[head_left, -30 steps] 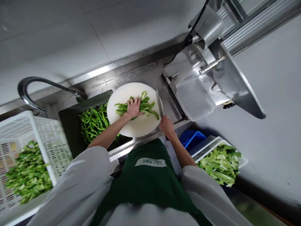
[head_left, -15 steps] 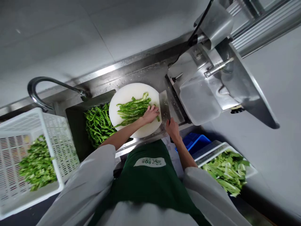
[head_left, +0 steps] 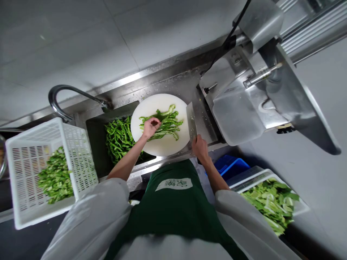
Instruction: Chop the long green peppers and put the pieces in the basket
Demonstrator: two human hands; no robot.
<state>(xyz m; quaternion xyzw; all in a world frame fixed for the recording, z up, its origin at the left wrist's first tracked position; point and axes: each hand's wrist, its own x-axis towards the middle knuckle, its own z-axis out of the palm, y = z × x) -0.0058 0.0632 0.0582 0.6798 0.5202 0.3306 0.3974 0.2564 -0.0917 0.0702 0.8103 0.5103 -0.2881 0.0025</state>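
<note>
Long green peppers (head_left: 170, 122) lie in a loose bunch on a round white cutting board (head_left: 162, 147). Over the left part of the bunch is my left hand (head_left: 151, 127), its fingers curled in a pinch; what is between the fingertips, if anything, cannot be made out. At the board's right edge my right hand (head_left: 200, 147) grips the handle of a cleaver (head_left: 192, 121). The cleaver's broad blade points away from me, partly over the board's rim. More green peppers (head_left: 119, 139) fill the sink left of the board.
A faucet (head_left: 78, 94) arches over the sink (head_left: 94, 144). On the left stands a white crate (head_left: 81, 155) with chopped greens. A metal slicing machine (head_left: 238, 115) takes up the counter at right. Below it are a blue bin (head_left: 233, 166) and a white basket of leafy cuttings (head_left: 271, 202).
My left hand has moved left across the peppers, from flat with spread fingers to curled. The peppers have shifted on the board. My right hand keeps the cleaver at the board's edge.
</note>
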